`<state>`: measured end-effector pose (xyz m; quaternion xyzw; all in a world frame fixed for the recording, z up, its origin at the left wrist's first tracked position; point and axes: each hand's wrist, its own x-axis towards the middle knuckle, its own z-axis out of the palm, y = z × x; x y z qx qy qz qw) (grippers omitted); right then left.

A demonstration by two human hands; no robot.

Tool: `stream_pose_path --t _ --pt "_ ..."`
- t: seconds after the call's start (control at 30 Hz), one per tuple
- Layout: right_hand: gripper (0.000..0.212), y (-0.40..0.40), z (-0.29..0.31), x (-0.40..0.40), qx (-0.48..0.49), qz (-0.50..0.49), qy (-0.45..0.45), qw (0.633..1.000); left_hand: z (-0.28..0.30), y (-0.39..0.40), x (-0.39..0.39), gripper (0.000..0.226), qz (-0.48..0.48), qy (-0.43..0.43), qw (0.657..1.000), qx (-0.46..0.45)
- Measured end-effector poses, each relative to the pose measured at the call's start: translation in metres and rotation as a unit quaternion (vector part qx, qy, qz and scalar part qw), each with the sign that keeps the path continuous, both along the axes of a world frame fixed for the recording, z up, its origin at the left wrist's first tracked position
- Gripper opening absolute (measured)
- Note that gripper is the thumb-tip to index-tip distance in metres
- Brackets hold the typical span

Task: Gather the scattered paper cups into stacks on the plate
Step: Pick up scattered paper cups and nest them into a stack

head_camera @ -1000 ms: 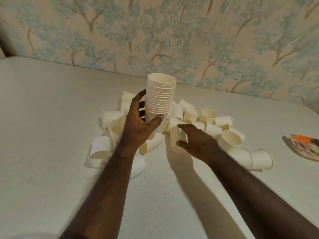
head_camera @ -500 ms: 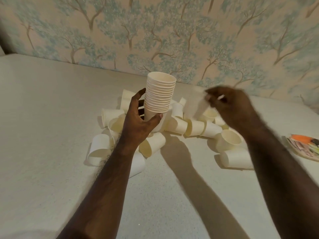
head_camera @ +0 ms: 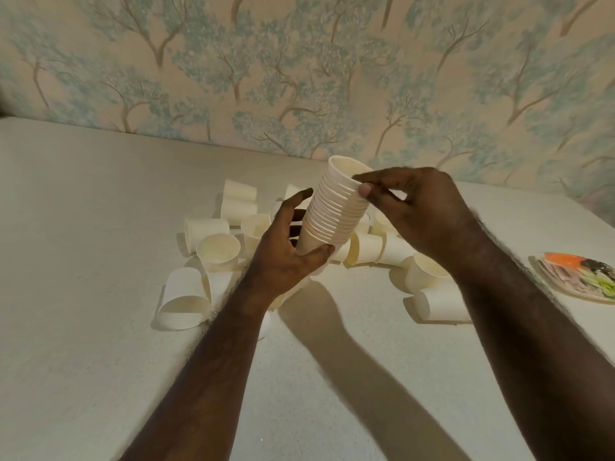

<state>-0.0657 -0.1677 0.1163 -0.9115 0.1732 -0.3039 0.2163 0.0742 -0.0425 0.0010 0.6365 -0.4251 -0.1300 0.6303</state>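
A tall stack of white paper cups (head_camera: pixel 336 211) is held above the table, tilted to the right. My left hand (head_camera: pixel 286 254) grips its bottom cup. My right hand (head_camera: pixel 419 211) pinches the rim of the top cup with thumb and forefinger. Below and behind the stack, several loose white paper cups (head_camera: pixel 218 251) lie scattered on the white table (head_camera: pixel 83 344), some upright, most on their sides. One cup (head_camera: pixel 442 304) lies on its side under my right forearm. A patterned plate (head_camera: pixel 579 277) sits at the right edge, apart from the cups.
A wall with tree-pattern wallpaper (head_camera: pixel 299 78) rises straight behind the table. The plate at the right carries orange, green and dark printed shapes. My forearms cast shadows on the table in front of the cup pile.
My right hand took a cup from the pile, lifted it and brought it onto the top of the stack. The stack has tipped to the right in my left hand.
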Motion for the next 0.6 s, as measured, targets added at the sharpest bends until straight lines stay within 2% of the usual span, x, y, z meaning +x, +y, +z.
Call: stream_pose_path --t 0.07,0.17,0.2,0.27,0.33,0.4,0.47,0.6 --pt "0.028 -0.004 0.001 -0.006 0.020 -0.008 -0.020 1.000 0.000 0.000 0.000 0.082 0.003 0.008 1.000 -0.004" --pt "0.032 -0.035 -0.001 -0.022 0.005 -0.089 -0.026 0.996 -0.001 0.001 0.001 0.083 0.017 0.028 0.999 -0.017" --pt "0.033 -0.050 -0.007 -0.029 -0.002 -0.124 0.009 0.992 -0.001 0.001 0.000 0.083 0.021 0.032 0.999 -0.020" --pt "0.038 -0.077 -0.024 -0.042 -0.004 -0.189 0.150 0.971 0.000 -0.001 -0.002 0.082 0.025 0.033 0.999 -0.021" --pt "0.046 -0.089 -0.047 -0.054 0.001 -0.221 0.301 0.928 0.000 -0.004 -0.006 0.080 0.020 0.032 0.999 -0.019" --pt "0.048 -0.091 -0.069 -0.061 -0.003 -0.235 0.378 0.896 -0.001 -0.007 -0.010 0.081 0.012 0.036 0.999 -0.015" --pt "0.040 -0.090 -0.087 -0.065 -0.012 -0.248 0.379 0.892 -0.004 -0.010 -0.014 0.083 0.004 0.036 0.999 -0.008" --pt "0.016 -0.090 -0.113 -0.067 -0.068 -0.274 0.310 0.908 -0.007 -0.014 -0.019 0.086 -0.007 0.039 0.999 0.000"
